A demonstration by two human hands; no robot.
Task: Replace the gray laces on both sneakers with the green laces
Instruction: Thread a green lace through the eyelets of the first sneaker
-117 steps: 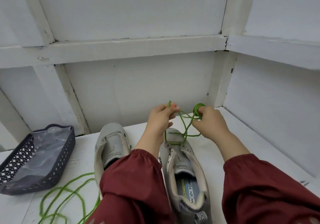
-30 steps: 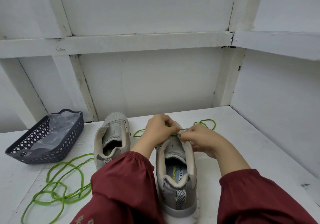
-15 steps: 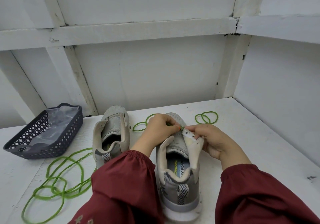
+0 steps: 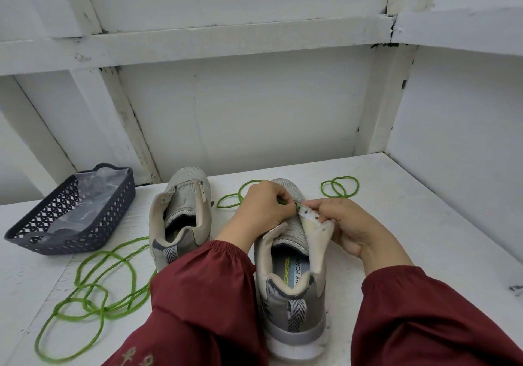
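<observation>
The near shoe (image 4: 294, 303) stands at the middle of the surface (image 4: 424, 238), heel toward the front edge, and it carries no gray lace in any eyelet that shows. A green lace (image 4: 282, 201) is going into it. The left hand (image 4: 263, 207) pinches the lace close to its end, at the toe end of the shoe's opening. The right hand (image 4: 348, 224) grips the eyelet flap (image 4: 311, 218) and folds it outward, so its pale inner face shows. The two hands nearly meet over the tongue. Slack from the lace lies in loops on the surface on both sides of the toe. Which eyelets it already runs through is hidden by the fingers.

By my reading only the lowest row is in hand, so most of this shoe's lacing is left to do.

The far shoe (image 4: 186, 193) stands just to the left and a little further back, its flaps open and with no lace at all. The spare lace (image 4: 82, 315) lies tangled at the front left of the surface, untouched. That whole shoe is still to do.

A dark basket (image 4: 56, 241) sits at the left edge toward the back, lined with clear plastic. No gray laces are visible anywhere, and I cannot tell whether they are in the basket.
</observation>
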